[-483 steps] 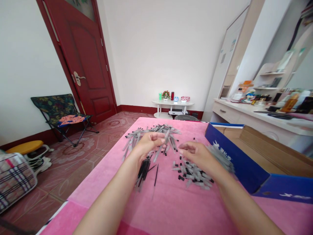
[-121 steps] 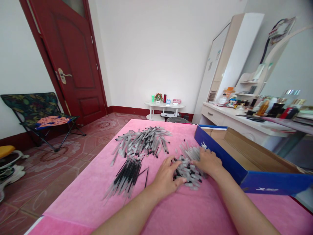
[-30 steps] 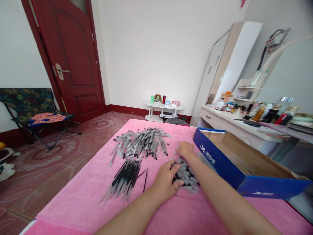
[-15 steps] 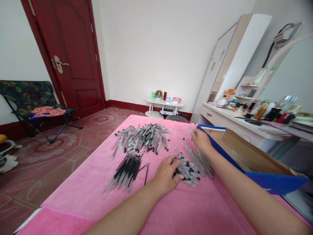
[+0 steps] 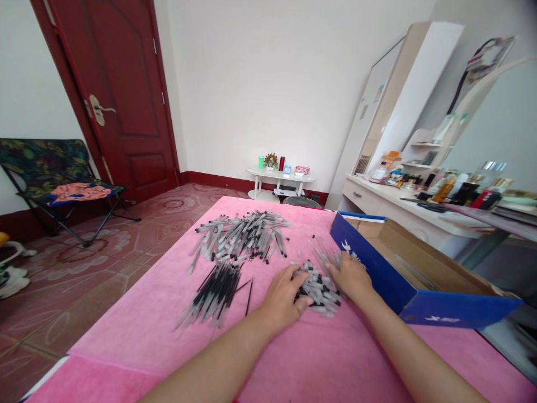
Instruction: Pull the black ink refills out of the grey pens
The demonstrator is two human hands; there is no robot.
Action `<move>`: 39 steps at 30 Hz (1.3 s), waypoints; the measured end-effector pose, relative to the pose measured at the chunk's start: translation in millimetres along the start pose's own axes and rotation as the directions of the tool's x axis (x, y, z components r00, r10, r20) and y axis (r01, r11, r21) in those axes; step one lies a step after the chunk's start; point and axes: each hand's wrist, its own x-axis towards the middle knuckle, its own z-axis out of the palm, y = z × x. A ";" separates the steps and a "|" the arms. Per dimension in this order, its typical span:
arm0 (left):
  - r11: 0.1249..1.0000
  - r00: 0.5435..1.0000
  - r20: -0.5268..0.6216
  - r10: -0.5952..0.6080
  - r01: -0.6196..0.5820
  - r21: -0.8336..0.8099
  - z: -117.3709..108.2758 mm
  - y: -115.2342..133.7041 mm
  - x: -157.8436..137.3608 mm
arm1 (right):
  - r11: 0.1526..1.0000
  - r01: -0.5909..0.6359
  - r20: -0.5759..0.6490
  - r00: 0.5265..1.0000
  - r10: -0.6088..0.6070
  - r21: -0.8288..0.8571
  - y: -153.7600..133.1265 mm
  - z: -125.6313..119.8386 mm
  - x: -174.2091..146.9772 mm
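Observation:
My left hand [image 5: 287, 295] rests on the pink cloth, fingers spread along the left side of a heap of small pen caps [image 5: 319, 291], some whitish and some black. My right hand [image 5: 350, 275] lies over a row of clear pen barrels [image 5: 322, 249], its fingers extended and partly covering them. Left of my hands is a bundle of black ink refills [image 5: 217, 288], with a couple lying apart beside it. Behind them spreads a larger jumbled pile of clear pens [image 5: 247, 235] with black ends.
An open blue cardboard box [image 5: 377, 274] stands right of my right hand. The pink cloth [image 5: 138, 324] covers the table. Beyond are a white dresser [image 5: 364, 198] crowded with bottles, a low white stand [image 5: 279, 176], a folding chair [image 5: 62, 168] and a red door [image 5: 113, 95].
My right hand has come back toward me from the far end of the barrels, beside the box corner, and now lies on them. My left hand has stayed by the caps.

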 end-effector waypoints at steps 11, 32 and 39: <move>0.999 1.000 0.006 0.012 -0.012 0.031 0.2 -0.5 1.0 | 0.996 -0.090 0.161 0.983 0.088 0.008 -3.0 7.5 16.0; 1.000 1.000 0.007 0.010 -0.010 0.022 0.2 -0.7 -0.2 | 0.995 -0.098 0.135 0.986 0.098 -0.009 9.4 -1.9 16.3; 1.000 1.000 -0.001 0.015 -0.015 0.023 0.0 -0.4 0.1 | 0.990 -0.058 0.046 0.998 0.053 0.131 8.7 -35.3 1.9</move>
